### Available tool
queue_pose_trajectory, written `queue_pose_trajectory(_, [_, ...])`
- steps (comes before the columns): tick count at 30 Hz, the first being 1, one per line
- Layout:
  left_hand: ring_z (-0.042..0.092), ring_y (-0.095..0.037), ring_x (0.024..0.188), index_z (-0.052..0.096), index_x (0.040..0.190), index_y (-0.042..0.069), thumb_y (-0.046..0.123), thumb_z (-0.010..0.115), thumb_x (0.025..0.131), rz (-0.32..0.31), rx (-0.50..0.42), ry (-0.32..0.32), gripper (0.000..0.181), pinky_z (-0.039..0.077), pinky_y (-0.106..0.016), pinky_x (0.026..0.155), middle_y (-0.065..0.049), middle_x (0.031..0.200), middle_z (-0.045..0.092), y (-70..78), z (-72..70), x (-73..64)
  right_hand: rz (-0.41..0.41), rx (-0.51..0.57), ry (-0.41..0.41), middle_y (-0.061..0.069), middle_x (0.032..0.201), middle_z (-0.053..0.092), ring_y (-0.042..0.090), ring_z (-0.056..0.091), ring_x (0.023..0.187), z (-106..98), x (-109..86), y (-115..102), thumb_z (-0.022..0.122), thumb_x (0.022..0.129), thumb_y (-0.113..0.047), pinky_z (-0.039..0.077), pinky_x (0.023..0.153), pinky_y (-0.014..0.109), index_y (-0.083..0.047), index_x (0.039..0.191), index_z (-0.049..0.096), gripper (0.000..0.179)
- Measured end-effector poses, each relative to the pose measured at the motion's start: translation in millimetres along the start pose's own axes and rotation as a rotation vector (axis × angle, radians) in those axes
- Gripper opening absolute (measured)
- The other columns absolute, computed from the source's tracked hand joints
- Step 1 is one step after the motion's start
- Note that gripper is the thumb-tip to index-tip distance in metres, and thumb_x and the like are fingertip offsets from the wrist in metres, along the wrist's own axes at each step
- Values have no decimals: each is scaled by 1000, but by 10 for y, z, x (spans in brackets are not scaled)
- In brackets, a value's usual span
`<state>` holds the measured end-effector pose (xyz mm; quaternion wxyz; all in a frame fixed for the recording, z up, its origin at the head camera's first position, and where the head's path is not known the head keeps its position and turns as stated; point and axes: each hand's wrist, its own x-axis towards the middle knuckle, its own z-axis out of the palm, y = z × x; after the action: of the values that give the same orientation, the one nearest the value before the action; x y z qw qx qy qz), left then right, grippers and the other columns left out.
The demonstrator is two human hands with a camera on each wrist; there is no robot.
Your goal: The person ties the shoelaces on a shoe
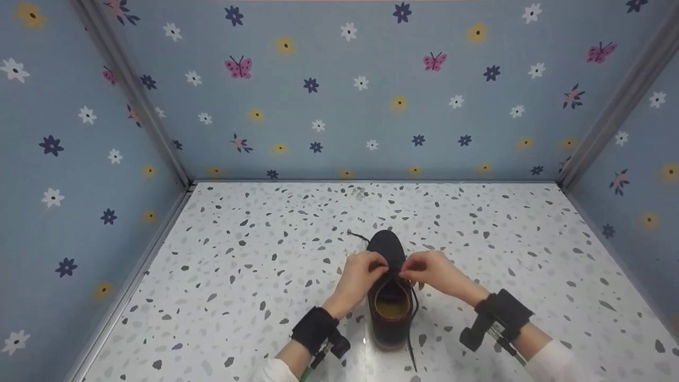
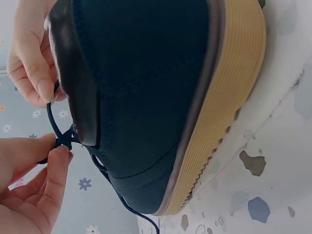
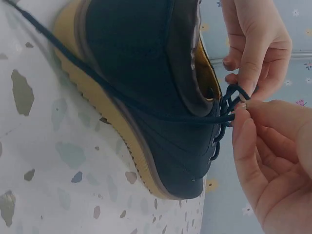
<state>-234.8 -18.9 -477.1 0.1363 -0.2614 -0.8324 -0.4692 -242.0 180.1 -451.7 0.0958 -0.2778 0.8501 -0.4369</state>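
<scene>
A dark blue shoe (image 1: 390, 323) with a tan ridged sole (image 2: 234, 78) stands upright on the table, its toe away from me. Over its tongue my left hand (image 1: 359, 278) pinches a loop of the dark shoelace (image 2: 63, 139) between thumb and forefinger. From the other side my right hand (image 1: 436, 273) pinches the lace close by, the fingertips of both hands nearly meeting in the right wrist view. One loose lace end trails over the shoe's right side toward the heel; the other lies out past the left of the toe.
The speckled white tabletop (image 1: 238, 276) surrounds the shoe. Blue panels (image 1: 345, 69) with flowers and butterflies stand at the back and both sides, joined by grey metal posts (image 1: 132, 90). Black wrist straps (image 1: 315, 329) with small cameras sit on both wrists.
</scene>
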Motion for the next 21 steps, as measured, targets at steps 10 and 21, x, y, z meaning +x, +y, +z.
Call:
queue_pose_trajectory(10, [58,-10,72,64,80,3,0,66,78,-110,-120,18,4,46,-24,66,-3,77,63,9,34,-21,92,104,102,15,68,61,32,59,59,-13,7,-308,62,82,1,50,55,40,8,82,63,7])
queue_pose_trajectory(21, [57,-12,69,61,81,1,-5,64,78,-188,-217,12,7,47,-25,62,-8,78,62,-6,61,-34,167,103,116,5,66,61,18,59,55,58,89,-17,66,81,-6,50,54,32,0,80,65,6])
